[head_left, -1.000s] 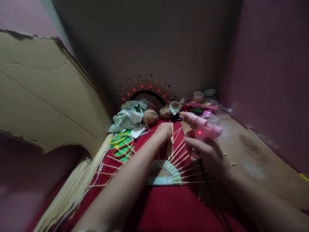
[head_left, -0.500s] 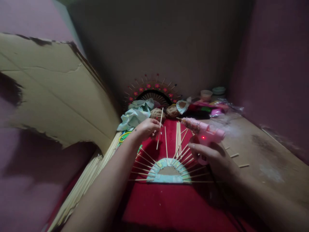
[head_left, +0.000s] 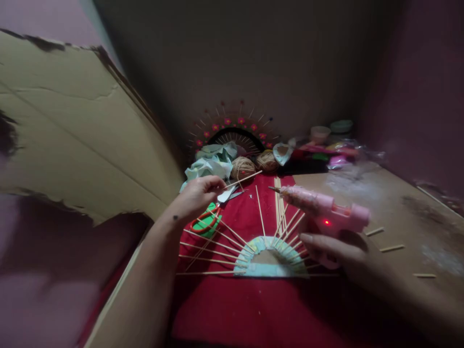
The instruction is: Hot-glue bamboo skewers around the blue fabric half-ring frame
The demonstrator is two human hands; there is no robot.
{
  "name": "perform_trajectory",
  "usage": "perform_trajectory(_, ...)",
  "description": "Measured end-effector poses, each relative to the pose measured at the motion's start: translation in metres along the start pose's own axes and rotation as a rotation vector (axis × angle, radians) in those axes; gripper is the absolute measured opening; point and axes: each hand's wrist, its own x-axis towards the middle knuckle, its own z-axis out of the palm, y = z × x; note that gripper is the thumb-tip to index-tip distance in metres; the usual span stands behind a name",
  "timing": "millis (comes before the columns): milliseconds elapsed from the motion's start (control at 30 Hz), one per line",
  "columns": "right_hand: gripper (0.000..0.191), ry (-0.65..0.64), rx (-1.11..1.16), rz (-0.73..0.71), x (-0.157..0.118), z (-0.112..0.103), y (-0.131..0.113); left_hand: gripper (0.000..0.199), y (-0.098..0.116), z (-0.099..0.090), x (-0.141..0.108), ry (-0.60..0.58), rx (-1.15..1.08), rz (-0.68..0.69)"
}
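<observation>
Far left: a torn cardboard sheet leans against the wall.

Left hand: fingers pinched narrow on one thin wooden stick. The stick is held clear of the cloth and slants up to the right, its free end over the balls of twine. Red-handled scissors lie just below the hand on a green scrap.

Centre: a pale blue half-disc lies flat on the red cloth, sticks fanned out from its curved edge. The left side of the fan is sparser. A short bundle of loose sticks lies just above the half-disc.

Right hand: wrapped around the grip of the pink glue gun, index finger stretched along the underside. Red lamp lit. The nozzle points left, above the right part of the fan and not touching it.

Judgement on technique: put a small bead of glue on the half-disc in a gap, then lay the inner end of the held stick into it along the same radius as its neighbours, and keep it pinched well back from the glued end. Keep the nozzle off the sticks already set.

Far right: loose stick offcuts on the bare board; cups and wrapped items at the back, blurred.
</observation>
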Motion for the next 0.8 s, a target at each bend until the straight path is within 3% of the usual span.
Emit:
perform_trajectory(100,0.033,-0.054,-0.014,-0.025,-0.004,0.004,-0.002,0.017,-0.01,-0.008,-0.007,-0.024,0.082,0.05)
perform_trajectory(200,0.052,-0.125,-0.018,-0.006,-0.005,0.008,-0.001,0.022,-0.024,-0.012,-0.01,-0.144,0.143,0.054)
perform_trajectory(433,0.047,-0.325,0.045,0.14,-0.01,0.013,0.008,0.018,-0.041,-0.009,-0.005,-0.348,0.2,0.052)
perform_trajectory(567,0.039,-0.315,0.003,0.213,-0.015,0.012,0.011,0.019,-0.044,-0.003,-0.002,-0.368,0.198,0.028)
perform_trajectory(800,0.043,-0.366,-0.015,0.262,-0.015,0.008,0.017,0.018,-0.048,0.004,0.002,-0.377,0.252,0.009)
